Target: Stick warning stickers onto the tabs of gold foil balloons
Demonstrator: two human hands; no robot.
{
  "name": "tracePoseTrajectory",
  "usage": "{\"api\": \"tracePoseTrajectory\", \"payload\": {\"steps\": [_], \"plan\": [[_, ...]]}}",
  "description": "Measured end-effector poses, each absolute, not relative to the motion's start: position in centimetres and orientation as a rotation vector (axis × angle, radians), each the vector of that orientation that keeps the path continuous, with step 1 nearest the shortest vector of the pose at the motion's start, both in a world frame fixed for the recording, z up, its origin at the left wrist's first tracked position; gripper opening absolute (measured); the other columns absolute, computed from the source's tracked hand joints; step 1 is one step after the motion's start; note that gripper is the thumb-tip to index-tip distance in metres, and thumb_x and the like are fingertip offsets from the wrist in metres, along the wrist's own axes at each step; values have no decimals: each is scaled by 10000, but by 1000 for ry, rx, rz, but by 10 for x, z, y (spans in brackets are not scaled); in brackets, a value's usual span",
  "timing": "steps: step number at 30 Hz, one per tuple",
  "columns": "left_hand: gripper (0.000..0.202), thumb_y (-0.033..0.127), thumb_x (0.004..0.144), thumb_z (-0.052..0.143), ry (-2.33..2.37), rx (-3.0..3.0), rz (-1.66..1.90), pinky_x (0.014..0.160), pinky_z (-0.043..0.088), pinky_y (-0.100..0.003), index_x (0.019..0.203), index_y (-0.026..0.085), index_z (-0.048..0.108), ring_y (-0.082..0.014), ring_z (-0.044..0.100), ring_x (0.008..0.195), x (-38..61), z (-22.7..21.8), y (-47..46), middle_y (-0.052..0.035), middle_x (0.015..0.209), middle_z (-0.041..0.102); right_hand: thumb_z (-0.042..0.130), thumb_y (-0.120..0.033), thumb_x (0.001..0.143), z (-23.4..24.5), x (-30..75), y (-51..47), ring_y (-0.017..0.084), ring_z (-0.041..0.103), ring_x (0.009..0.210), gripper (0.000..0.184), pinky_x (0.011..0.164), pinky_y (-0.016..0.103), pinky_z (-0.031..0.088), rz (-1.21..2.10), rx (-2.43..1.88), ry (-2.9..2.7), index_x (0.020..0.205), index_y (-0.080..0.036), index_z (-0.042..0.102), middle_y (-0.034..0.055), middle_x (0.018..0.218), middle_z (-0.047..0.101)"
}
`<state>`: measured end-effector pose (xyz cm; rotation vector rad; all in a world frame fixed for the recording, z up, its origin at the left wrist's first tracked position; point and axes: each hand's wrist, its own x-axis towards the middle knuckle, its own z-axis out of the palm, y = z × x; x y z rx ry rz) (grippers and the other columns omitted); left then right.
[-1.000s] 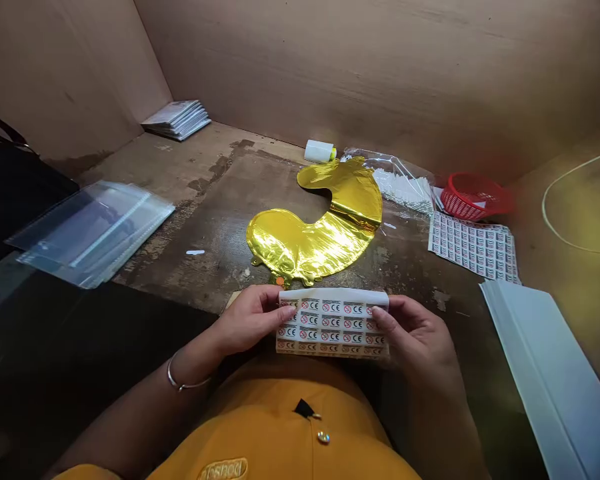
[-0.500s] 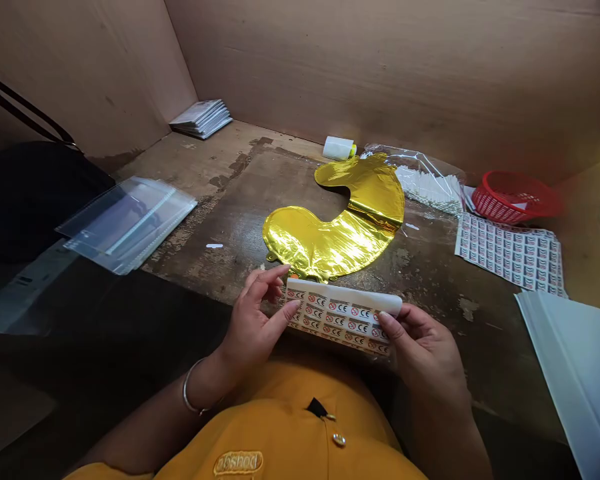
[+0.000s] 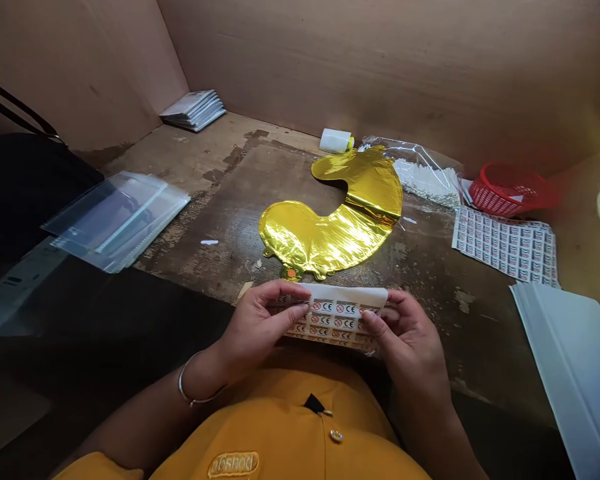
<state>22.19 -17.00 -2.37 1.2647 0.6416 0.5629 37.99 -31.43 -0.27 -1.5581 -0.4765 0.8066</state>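
Note:
Close to my body I hold a folded sheet of small CE stickers with both hands. My left hand grips its left end, thumb and fingers pinched over the top rows. My right hand grips the right end, thumb on the printed face. Just beyond the sheet a flat gold foil balloon lies curved on the worn wooden table.
A stack of clear plastic bags lies left. At the back are a pile of white sheets, a white roll, a bag of white sticks and a red basket. Another sticker sheet and white paper lie right.
My left hand, lifted off the sheet half a second ago, has closed on its left end again. The sheet is tilted flatter and my right hand has shifted inward.

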Motion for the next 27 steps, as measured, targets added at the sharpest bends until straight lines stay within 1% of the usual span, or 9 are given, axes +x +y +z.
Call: {"api": "tracePoseTrajectory", "payload": {"steps": [3,6,9,12,15,18,22,24,27], "plan": [[149,201,747,752,686,1246,516,641,576,-165,891,188,716,-94,675,675,222,-26,-166,5,762,726,735,-223,782,-1,373,-318,121,654,607,379,555,207,561,486,-1571,-632,1126,-291,592,-38,689,666],[203,216,754,752,716,1332,537,641,570,-152,952,196,711,-90,673,700,219,-29,-163,-2,836,724,687,-156,815,-1,374,-323,102,642,618,396,567,195,550,310,-1567,-794,1166,-329,628,-37,741,686],[225,211,754,751,694,1426,585,664,574,-151,975,202,709,-97,679,749,217,-29,-163,-13,931,721,690,-172,817,1,381,-327,133,687,736,332,651,231,573,393,-1659,-922,1114,-320,694,-7,872,741],[187,203,757,749,632,1429,593,688,585,-162,939,200,709,-105,691,759,217,-28,-167,-10,910,728,727,-211,787,4,386,-327,173,706,841,233,754,279,585,480,-1738,-967,1002,-297,744,12,972,754],[177,220,761,753,628,1362,595,661,586,-158,931,207,704,-103,695,726,218,-29,-171,2,852,733,736,-229,777,6,382,-325,165,704,784,154,741,282,589,419,-1764,-873,919,-284,756,6,890,755],[195,232,759,755,679,1318,602,627,582,-158,944,208,698,-105,697,702,219,-30,-172,1,860,738,758,-261,752,8,377,-323,169,695,730,98,680,279,593,392,-1783,-764,850,-260,753,17,828,744],[154,232,758,741,723,1402,631,630,592,-201,898,187,694,-136,702,703,220,-29,-171,-10,825,738,779,-311,722,10,378,-322,176,683,676,152,607,280,585,497,-1822,-680,852,-239,749,26,789,736],[101,227,778,721,727,1492,651,651,587,-211,868,189,695,-138,696,714,219,-29,-170,-6,806,730,774,-325,725,11,380,-323,176,673,662,161,607,283,574,530,-1854,-687,856,-234,750,27,772,733],[23,206,823,672,710,1678,663,666,564,-217,838,209,689,-124,664,709,216,-29,-170,7,786,696,748,-321,754,11,382,-327,168,656,657,115,636,284,556,515,-1902,-716,829,-234,742,20,747,719]]}}
